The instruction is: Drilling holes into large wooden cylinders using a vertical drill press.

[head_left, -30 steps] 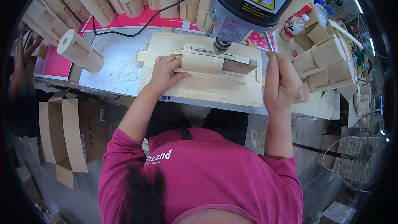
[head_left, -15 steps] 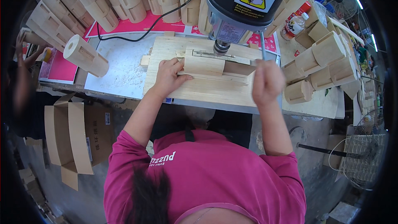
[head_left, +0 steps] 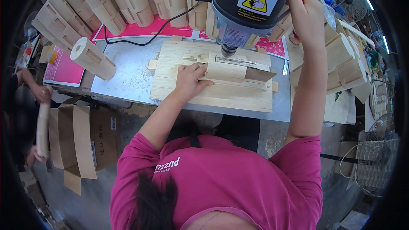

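A pale wooden cylinder piece (head_left: 226, 71) with slots cut in it lies on a flat wooden board (head_left: 191, 53) on the bench. My left hand (head_left: 189, 81) grips its left end, thumb at the front and fingers behind. Above the piece is the chuck (head_left: 228, 50) of a black drill press (head_left: 249, 6); whether the bit touches the wood I cannot tell. My right hand (head_left: 304, 15) is raised beside the drill head, closed around the feed lever (head_left: 283, 15), whose end the fingers hide. A thin dark plate (head_left: 259, 75) shows at the piece's right end.
Many slotted wooden cylinders (head_left: 128, 0) stand along the back, and one (head_left: 92, 58) stands alone at the left. More are stacked right (head_left: 349, 72). A black cable (head_left: 147, 42) crosses the bench. An open cardboard box (head_left: 81, 140) is on the floor; a co-worker's hands (head_left: 41, 93) hold a long piece.
My right hand has swung up and back with the lever, from beside the workpiece to beside the drill head. My left hand and the cylinder piece have shifted right along the board.
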The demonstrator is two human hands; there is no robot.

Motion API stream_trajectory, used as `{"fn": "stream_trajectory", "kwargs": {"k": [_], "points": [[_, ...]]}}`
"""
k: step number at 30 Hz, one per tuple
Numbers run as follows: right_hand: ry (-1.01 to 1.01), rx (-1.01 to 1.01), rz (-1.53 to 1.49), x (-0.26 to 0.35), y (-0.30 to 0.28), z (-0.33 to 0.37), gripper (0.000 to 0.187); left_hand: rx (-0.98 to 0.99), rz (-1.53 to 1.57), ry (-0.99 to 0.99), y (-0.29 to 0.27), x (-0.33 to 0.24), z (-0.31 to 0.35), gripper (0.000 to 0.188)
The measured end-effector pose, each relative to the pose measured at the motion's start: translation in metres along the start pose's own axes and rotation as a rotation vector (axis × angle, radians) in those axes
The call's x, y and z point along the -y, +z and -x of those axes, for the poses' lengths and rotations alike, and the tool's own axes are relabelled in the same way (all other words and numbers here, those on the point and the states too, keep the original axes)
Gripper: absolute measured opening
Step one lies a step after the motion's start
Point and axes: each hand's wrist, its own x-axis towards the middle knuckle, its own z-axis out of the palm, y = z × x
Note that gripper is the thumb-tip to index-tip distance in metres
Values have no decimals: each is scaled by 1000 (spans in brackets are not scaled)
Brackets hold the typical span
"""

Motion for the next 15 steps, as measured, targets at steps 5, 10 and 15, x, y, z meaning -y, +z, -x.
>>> {"fn": "stream_trajectory", "kwargs": {"k": [5,10,15], "points": [[-81,-26,-30,31,-8,69,17,-10,-6,-14,2,7,7,54],[-120,-77,-107,15,12,129,6,12,11,-1,2,3,1,53],[-178,-116,-141,-22,57,162,7,6,-18,1,3,5,3,54]]}}
